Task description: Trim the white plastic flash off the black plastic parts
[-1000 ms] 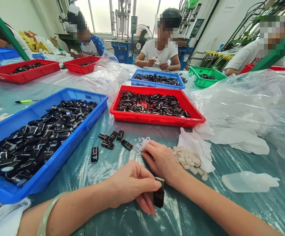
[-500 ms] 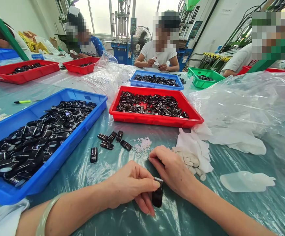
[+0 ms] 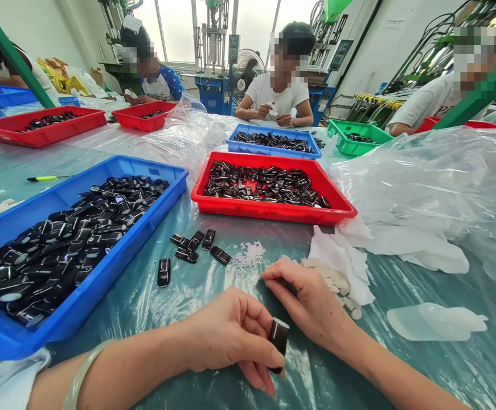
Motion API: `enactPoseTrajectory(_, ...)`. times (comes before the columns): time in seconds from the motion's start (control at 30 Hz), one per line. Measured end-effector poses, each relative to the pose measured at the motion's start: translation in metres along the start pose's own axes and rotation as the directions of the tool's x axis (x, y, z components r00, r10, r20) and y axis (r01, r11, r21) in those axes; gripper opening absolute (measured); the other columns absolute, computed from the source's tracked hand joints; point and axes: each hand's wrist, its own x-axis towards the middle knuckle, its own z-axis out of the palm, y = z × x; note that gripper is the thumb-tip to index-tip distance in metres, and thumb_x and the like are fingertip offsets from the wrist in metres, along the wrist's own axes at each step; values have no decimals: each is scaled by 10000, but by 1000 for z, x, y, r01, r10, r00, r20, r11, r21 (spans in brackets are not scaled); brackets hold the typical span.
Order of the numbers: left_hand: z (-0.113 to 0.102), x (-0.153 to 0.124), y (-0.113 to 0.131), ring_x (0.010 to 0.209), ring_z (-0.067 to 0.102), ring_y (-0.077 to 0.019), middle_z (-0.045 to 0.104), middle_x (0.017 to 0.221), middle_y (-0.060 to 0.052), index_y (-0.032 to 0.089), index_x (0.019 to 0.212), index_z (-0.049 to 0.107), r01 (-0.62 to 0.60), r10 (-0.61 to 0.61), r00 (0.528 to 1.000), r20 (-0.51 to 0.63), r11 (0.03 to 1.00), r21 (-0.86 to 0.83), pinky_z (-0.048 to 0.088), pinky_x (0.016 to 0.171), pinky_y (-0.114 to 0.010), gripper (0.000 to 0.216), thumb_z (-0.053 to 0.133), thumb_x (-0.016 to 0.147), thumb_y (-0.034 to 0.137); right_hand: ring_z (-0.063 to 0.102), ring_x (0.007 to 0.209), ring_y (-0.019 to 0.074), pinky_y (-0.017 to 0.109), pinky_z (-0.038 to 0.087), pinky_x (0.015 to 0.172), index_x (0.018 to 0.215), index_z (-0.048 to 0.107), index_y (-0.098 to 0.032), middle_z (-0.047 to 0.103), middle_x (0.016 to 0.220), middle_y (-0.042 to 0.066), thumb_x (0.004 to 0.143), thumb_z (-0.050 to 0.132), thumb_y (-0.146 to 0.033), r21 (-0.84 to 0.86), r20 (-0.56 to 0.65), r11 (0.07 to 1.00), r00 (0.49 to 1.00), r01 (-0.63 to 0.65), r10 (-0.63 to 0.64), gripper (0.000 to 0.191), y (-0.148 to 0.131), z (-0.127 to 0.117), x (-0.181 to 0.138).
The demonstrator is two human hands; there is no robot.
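My left hand [image 3: 234,333] pinches a small glossy black part [image 3: 278,336] upright near the table's front edge. Just to its right, my right hand [image 3: 311,304] rests on the table with fingers curled, and what they hold is hidden. Several loose black parts [image 3: 196,246] lie ahead of my hands beside a little heap of white scraps [image 3: 248,255]. A blue tray [image 3: 102,267] full of black parts stands to my left, and a red tray [image 3: 273,213] of them straight ahead.
White cloths [image 3: 345,256] and small white pads [image 3: 337,282] lie right of my hands, with a clear plastic piece [image 3: 435,322] beyond. Crumpled plastic sheeting [image 3: 435,176] fills the right. Other people sit at trays along the far side; a pen [image 3: 45,178] lies at left.
My left hand has tilted the black part up, so its end face shows. My right hand has drawn back from the white scraps toward me.
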Motion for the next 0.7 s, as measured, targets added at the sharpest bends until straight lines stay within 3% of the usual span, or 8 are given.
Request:
enactPoseTrajectory(0.23, 0, 2, -3, 480, 600, -107, 590, 513, -15, 94, 599, 592, -6, 6, 1000, -2, 1000, 24, 461, 436, -153, 256, 760, 529, 273, 575, 781, 125, 248, 451, 696, 806, 588, -199, 604, 884, 20, 874, 458, -192, 113, -30, 993, 998, -42, 46, 147, 3, 2, 2)
enactPoseTrajectory(0.43, 1, 1, -3, 464, 575, -85, 583, 497, 10, 100, 611, 611, -66, 67, 997, -23, 997, 41, 454, 441, -146, 123, 700, 567, 174, 562, 678, 104, 207, 450, 630, 798, 614, -217, 614, 727, -26, 834, 545, -220, 185, -64, 971, 984, -150, 164, 78, -3, -7, -9)
enactPoseTrajectory(0.7, 3, 1, -7, 468, 535, -70, 573, 528, 28, 107, 670, 639, -128, 137, 990, -30, 972, 197, 435, 477, -160, 83, 666, 598, 137, 575, 621, 103, 181, 468, 560, 718, 605, -199, 617, 679, -16, 836, 544, -271, 275, 89, 928, 968, -252, 236, 151, -20, -17, -40)
